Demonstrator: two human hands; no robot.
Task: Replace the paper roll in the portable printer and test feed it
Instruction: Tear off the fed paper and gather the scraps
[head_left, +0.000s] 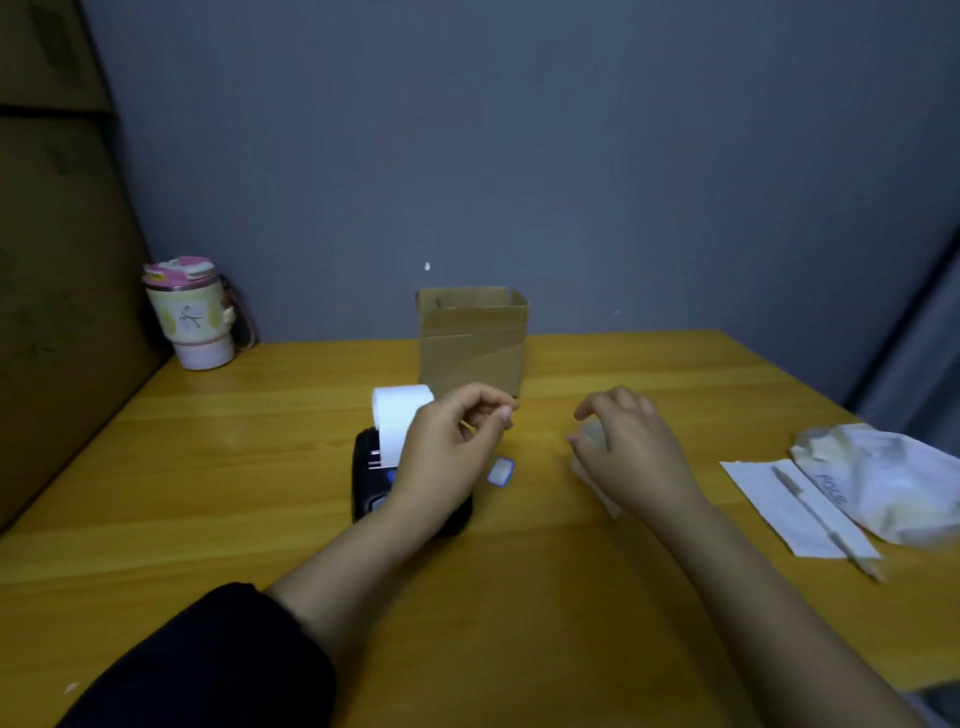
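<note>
The black portable printer (366, 480) lies on the wooden table (218, 467), partly hidden under my left hand. A white paper strip (400, 415) rises from its top and curls back. My left hand (447, 447) hovers over the printer's right side with thumb and forefinger pinched together; I see nothing between them. My right hand (631, 447) is further right, fingers curled around a pale translucent piece (591, 435) that is blurred, so I cannot tell what it is. A small blue-rimmed white tab (501, 472) lies between my hands.
An open cardboard box (471, 343) stands behind the printer. A lidded cup (195, 317) sits at the back left by a brown panel. At the right lie a white sheet (769, 499), a pen (821, 519) and a crumpled white bag (893, 478).
</note>
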